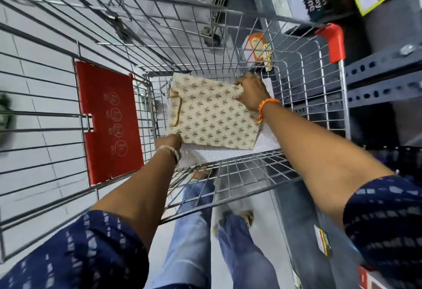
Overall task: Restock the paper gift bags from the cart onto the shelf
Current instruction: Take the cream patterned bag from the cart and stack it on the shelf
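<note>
A flat cream paper gift bag (210, 115) with a gold motif pattern and a gold cord handle lies deep inside the wire cart (303, 97). My left hand (170, 141) grips its near left corner. My right hand (251, 93), with an orange thread on the wrist, grips its far right edge. Under it lies a white dotted gift bag (219, 155), partly covered. Both my forearms reach down into the cart basket.
The cart's red child-seat flap (107, 119) hangs on the left wall and a red handle cap (333, 42) sits at the right. A grey metal shelf (383, 76) with boxed goods stands close on the right. My legs and grey tiled floor show below.
</note>
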The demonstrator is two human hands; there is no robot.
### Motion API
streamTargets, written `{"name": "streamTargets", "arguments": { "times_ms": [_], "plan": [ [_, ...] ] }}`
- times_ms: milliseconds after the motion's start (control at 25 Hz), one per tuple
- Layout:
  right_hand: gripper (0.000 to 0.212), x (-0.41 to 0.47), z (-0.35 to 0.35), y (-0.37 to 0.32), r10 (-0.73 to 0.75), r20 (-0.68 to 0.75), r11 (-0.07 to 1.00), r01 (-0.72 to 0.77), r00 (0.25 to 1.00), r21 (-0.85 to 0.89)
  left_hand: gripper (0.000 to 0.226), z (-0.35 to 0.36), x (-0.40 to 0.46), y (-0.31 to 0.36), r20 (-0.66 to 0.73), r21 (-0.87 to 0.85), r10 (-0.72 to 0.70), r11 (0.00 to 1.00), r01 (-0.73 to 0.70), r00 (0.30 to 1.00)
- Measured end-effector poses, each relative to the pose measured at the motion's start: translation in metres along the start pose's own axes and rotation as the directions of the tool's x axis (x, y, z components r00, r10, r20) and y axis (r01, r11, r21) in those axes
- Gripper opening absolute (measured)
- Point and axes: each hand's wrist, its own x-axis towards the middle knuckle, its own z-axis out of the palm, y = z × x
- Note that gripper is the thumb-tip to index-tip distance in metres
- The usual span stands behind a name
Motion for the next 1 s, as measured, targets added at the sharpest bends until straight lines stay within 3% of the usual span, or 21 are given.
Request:
{"name": "streamTargets", "arguments": {
  "times_ms": [80, 160, 280, 440, 600, 680, 760, 880, 1000],
  "plan": [
    [0.036, -0.022, -0.023, -0.004, -0.008, -0.079, 0.993, 0.017, 0.997, 0.116, 0.015, -0.008, -0.036, 0.025, -0.024, -0.077, 0.033, 0.996, -0.035, 0.999],
    [0.032, -0.051, -0.051, -0.008, -0.019, -0.104, 0.966, 0.046, 0.994, 0.254, 0.016, -0.016, -0.080, 0.047, -0.091, -0.273, 0.131, 0.950, -0.152, 0.987],
    [0.036, -0.096, -0.099, -0.015, 0.022, -0.163, 0.934, 0.038, 0.986, 0.356, 0.020, -0.033, -0.159, 0.082, -0.028, -0.393, 0.314, 0.869, -0.300, 0.949],
    [0.037, -0.164, -0.167, -0.026, 0.078, -0.276, 0.873, 0.069, 0.958, 0.483, 0.009, -0.061, -0.253, 0.124, 0.095, -0.477, 0.601, 0.727, -0.494, 0.793],
    [0.029, -0.238, -0.240, -0.029, 0.118, -0.465, 0.834, 0.167, 0.878, 0.527, 0.011, -0.065, -0.356, 0.161, 0.233, -0.436, 0.811, 0.581, -0.688, 0.537],
    [0.022, -0.284, -0.277, -0.029, 0.171, -0.569, 0.815, 0.209, 0.805, 0.540, 0.028, -0.061, -0.404, 0.179, 0.321, -0.370, 0.873, 0.473, -0.799, 0.368],
    [0.018, -0.335, -0.311, -0.031, 0.239, -0.676, 0.810, 0.240, 0.697, 0.535, 0.039, -0.048, -0.456, 0.194, 0.368, -0.362, 0.905, 0.351, -0.864, 0.213],
    [0.019, -0.417, -0.348, -0.033, 0.340, -0.786, 0.806, 0.271, 0.516, 0.527, 0.030, -0.006, -0.530, 0.208, 0.385, -0.527, 0.922, 0.188, -0.829, -0.035],
    [0.029, -0.502, -0.375, -0.029, 0.408, -0.855, 0.828, 0.265, 0.321, 0.494, 0.021, 0.046, -0.604, 0.207, 0.317, -0.642, 0.930, 0.067, -0.763, -0.185]
  ]
}}
